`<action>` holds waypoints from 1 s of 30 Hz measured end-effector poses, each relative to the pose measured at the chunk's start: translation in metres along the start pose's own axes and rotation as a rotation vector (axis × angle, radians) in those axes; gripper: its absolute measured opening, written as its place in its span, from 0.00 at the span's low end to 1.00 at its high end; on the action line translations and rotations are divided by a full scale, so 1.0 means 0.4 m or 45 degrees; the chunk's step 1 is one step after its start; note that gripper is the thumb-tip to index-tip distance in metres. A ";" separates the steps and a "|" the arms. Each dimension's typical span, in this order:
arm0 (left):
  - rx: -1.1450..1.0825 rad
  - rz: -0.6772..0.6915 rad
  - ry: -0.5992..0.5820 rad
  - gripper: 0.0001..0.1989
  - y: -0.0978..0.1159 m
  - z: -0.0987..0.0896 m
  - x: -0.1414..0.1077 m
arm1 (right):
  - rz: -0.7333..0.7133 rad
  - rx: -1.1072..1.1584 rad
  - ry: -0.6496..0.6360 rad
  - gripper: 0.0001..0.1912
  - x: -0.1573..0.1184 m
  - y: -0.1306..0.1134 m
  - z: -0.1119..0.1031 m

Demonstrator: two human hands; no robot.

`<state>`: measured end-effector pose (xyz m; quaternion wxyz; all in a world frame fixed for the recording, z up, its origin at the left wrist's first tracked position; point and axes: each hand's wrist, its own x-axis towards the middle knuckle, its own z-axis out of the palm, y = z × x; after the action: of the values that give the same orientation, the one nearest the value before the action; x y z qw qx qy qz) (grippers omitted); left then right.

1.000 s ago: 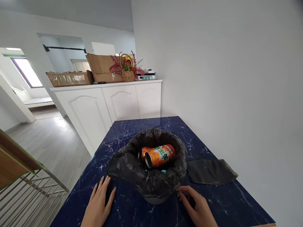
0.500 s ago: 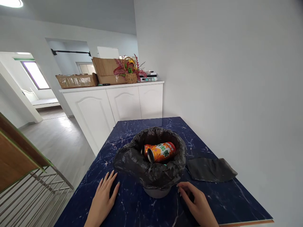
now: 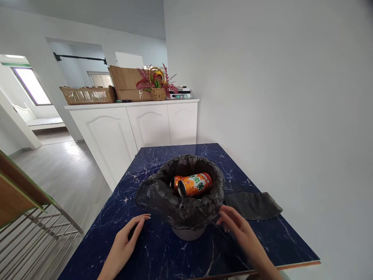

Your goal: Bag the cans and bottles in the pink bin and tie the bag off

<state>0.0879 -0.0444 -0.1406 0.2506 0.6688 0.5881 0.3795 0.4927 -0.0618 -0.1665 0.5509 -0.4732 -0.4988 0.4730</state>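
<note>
Flanking the bin (image 3: 189, 234) on the tabletop (image 3: 163, 252), we are holding our left hand (image 3: 126, 239) with fingers loosely parted and our right hand (image 3: 237, 229) curled beside the bag (image 3: 157, 198), not telling whether those fingers are gripping it, while two cans (image 3: 196, 185) are lying inside.

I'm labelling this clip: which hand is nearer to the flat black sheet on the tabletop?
Right. The right hand is by the left end of the black sheet; the left hand is farther, left of the bin.

left hand (image 3: 124, 240): fingers together, thumb apart | right hand (image 3: 239, 227): fingers bent, slightly blurred
</note>
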 end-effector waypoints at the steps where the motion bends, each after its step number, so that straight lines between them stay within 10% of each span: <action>1: -0.147 -0.077 -0.024 0.31 0.037 -0.002 0.014 | 0.049 0.121 0.025 0.27 0.019 -0.028 -0.006; 8: -0.867 -0.336 -0.250 0.42 0.293 -0.060 0.127 | 0.362 0.728 -0.281 0.23 0.167 -0.221 -0.032; 16: -0.839 -0.253 -0.050 0.20 0.497 -0.117 0.206 | -0.003 0.201 -0.015 0.23 0.220 -0.377 -0.040; 21: -0.992 -0.145 0.157 0.16 0.575 -0.128 0.229 | -0.272 0.249 0.059 0.14 0.223 -0.459 -0.050; 30: -1.137 0.038 0.496 0.14 0.612 -0.133 0.233 | -0.151 0.840 -0.078 0.10 0.233 -0.499 -0.020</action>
<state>0.1932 -0.0039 0.1018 0.3931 0.4207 0.3941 0.7164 0.5156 0.0097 0.0408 0.6857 -0.2251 -0.3618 0.5901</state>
